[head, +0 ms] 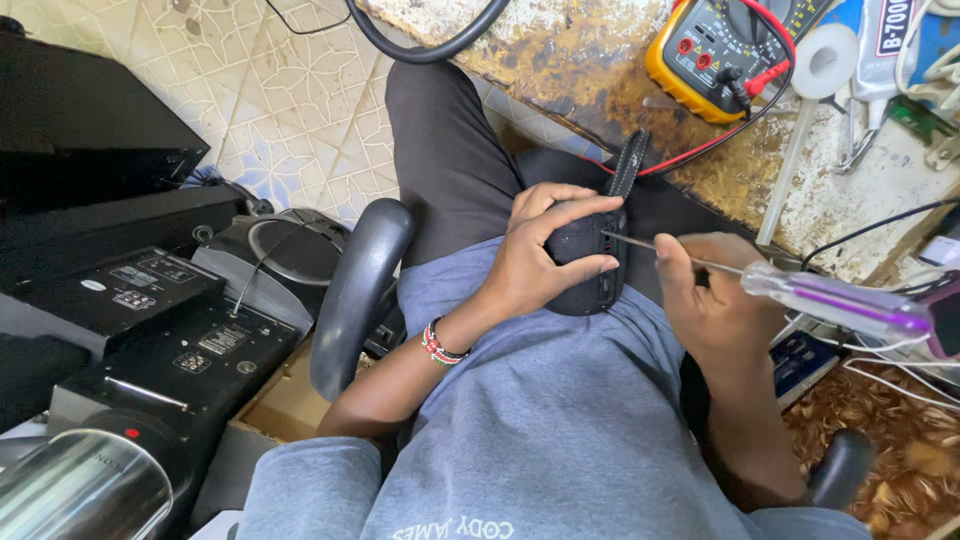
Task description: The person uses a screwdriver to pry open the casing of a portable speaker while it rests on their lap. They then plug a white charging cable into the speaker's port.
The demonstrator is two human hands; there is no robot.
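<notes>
Left hand (545, 250) fingers clamp a small black fabric-covered speaker (590, 265); right hand (705, 300) fingers grip a clear purple-handled screwdriver (835, 300), tip probing its side seam; prying next needs steady leverage

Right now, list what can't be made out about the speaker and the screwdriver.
- Head view: the black speaker front is covered by the left hand.
- The screwdriver tip's contact point is too small to tell; any screw is unseen.
- Its purple handle end is blurred near the right edge.
- The right hand hides part of the shaft.
</notes>
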